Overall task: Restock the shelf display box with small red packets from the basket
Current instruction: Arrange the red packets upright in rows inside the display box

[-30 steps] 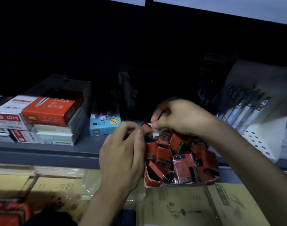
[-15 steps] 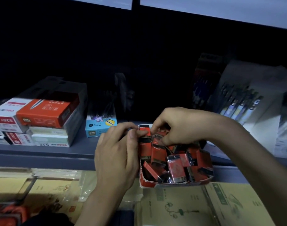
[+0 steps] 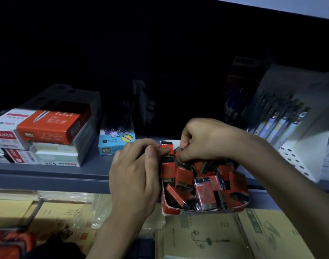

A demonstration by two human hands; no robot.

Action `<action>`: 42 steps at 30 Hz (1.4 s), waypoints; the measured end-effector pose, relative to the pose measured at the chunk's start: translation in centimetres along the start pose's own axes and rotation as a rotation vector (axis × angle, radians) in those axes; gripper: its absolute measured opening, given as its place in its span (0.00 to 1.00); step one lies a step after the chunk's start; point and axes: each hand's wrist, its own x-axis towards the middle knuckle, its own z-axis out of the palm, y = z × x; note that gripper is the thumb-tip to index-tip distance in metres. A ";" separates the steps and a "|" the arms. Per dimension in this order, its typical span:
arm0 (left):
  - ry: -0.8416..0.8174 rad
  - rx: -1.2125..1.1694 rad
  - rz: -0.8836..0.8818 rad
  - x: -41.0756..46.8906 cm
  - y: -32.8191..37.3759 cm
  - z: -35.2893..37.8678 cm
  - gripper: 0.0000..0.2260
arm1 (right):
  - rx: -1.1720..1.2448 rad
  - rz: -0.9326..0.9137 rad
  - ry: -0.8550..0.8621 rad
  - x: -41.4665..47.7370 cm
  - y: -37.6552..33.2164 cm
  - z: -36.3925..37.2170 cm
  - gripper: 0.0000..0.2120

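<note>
Display box [image 3: 197, 212] sits at the front edge of the grey shelf [image 3: 48, 171], heaped with loose red packets [image 3: 204, 191]; left hand [image 3: 133, 176], at the box's 9 o'clock side, grip closed, thumb and forefinger pinching an upright packet [image 3: 167, 146] at the 11 o'clock corner; right hand [image 3: 206, 139] arches over the 12 o'clock rim, fingers curled, grip closed on a tilted packet [image 3: 177, 150] just beside the first; blue carton [image 3: 116, 141] at 10 o'clock; pen rack [image 3: 283, 126] at 2 o'clock.

The blue box [image 3: 116, 144] reads "deli"; the red packets [image 3: 204, 193] show "2B".
</note>
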 end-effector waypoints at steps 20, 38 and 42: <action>-0.013 -0.001 -0.018 0.0 -0.2 0.0 0.29 | 0.062 -0.028 -0.104 -0.3 1.2 -0.7 0.11; -0.011 -0.027 -0.033 0.0 0.2 -0.1 0.24 | 0.173 0.022 0.020 -0.2 0.4 0.4 0.06; -0.012 -0.025 -0.036 0.0 0.2 -0.1 0.23 | 0.212 -0.025 0.053 -0.6 1.1 -0.3 0.04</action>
